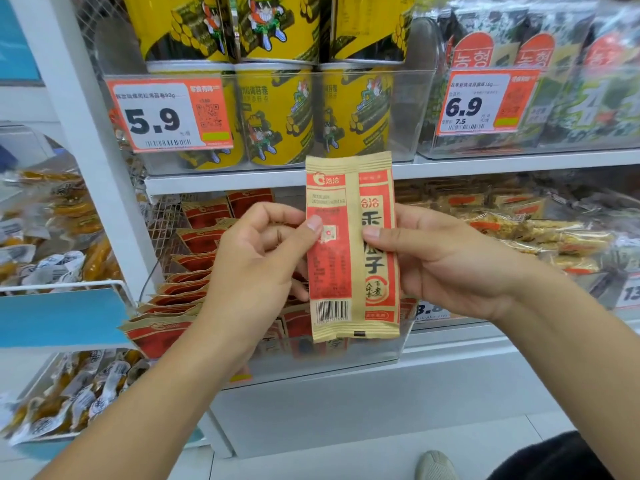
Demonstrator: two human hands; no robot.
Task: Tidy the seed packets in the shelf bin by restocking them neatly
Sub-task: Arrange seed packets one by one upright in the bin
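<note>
Hands: two in view, both engaged on one item. Left hand (256, 258), centre of the frame, pinches the left edge of a seed packet (353, 247) between thumb and curled fingers. Right hand (440, 261), right of centre, grips the packet's right edge, thumb pressed on its face and fingers behind.

Held seed packet: one, tan and red, upright, back panel with barcode on its left half, printed characters on its right half. It is held in front of the shelf, above the clear bin (346, 355).

Bin contents: a row of matching seed packets (187, 271), leaning unevenly, stretching from centre towards lower left. At least ten edges show; an exact count cannot be made, since the hands cover part of the row.

Upper shelf, top centre: yellow tubs (277, 112) stacked in two tiers, three visible across each tier, six in all. One price tag (169, 114) reads 5.9. Upper right: dark green seaweed packs (540, 64) behind a second price tag (485, 102) reading 6.9.

Right of centre: clear-wrapped snack bars (533, 230), uncounted. Left side: two wire baskets of yellow pouched snacks (69, 209), blurred.

Bottom edge: one shoe toe (434, 465).
</note>
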